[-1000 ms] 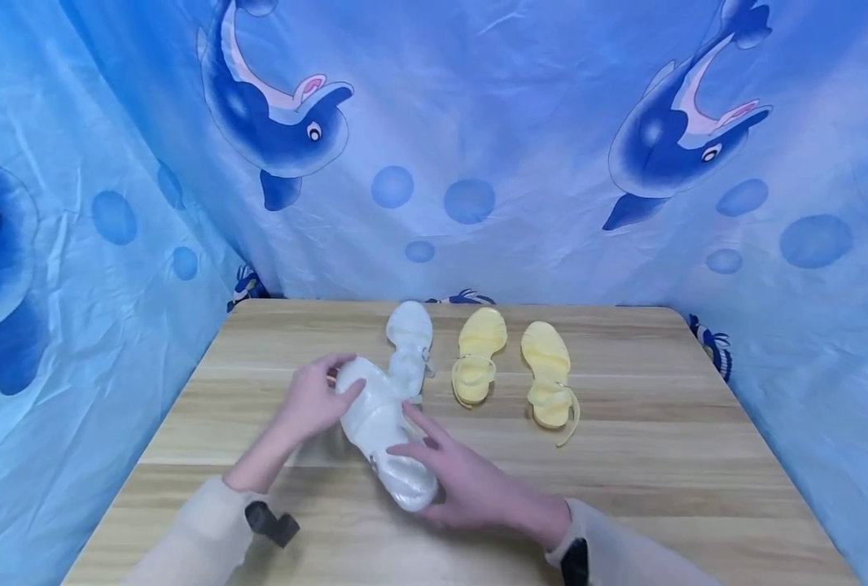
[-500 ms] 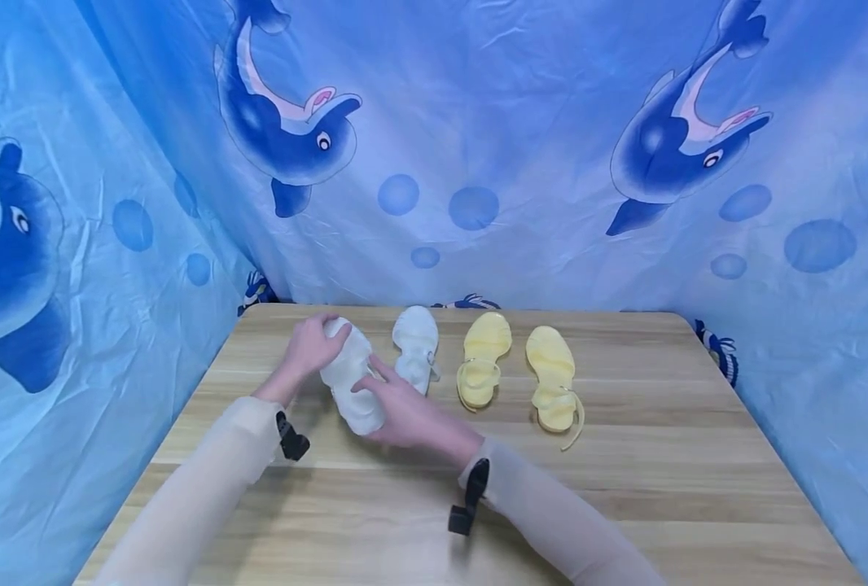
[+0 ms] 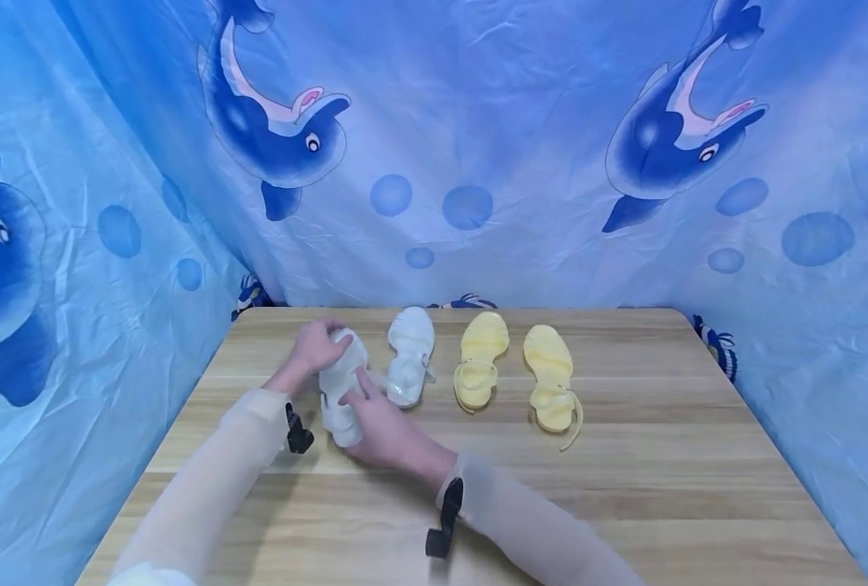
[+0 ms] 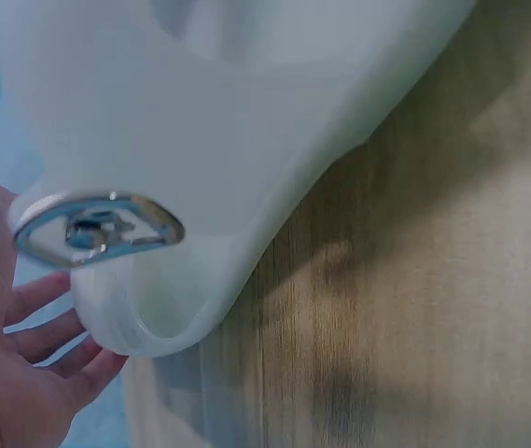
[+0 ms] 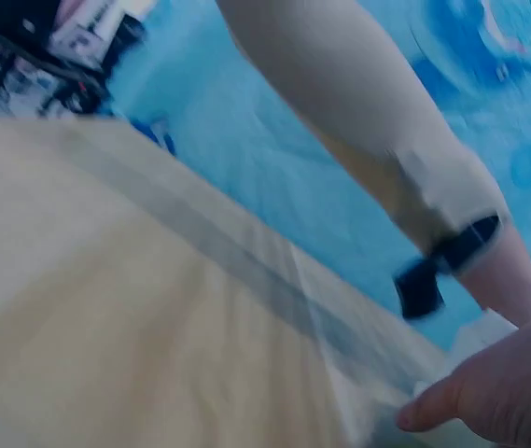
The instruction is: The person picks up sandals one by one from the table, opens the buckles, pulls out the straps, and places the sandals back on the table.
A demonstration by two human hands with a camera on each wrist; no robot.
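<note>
White sandal has moved left and away since a second ago; left hand grips its far end, right hand its near end, over the counter, left of the other white sandal. Probably light, bendy, slick: hold both ends.

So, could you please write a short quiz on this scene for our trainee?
1. True or false: the left hand and right hand hold the same white sandal.
2. How many yellow sandals lie on the table?
3. In the head view, the other white sandal lies: A) left of the held one; B) right of the yellow pair; C) between the held one and the yellow pair.

Key: 1. True. 2. Two. 3. C.
</note>
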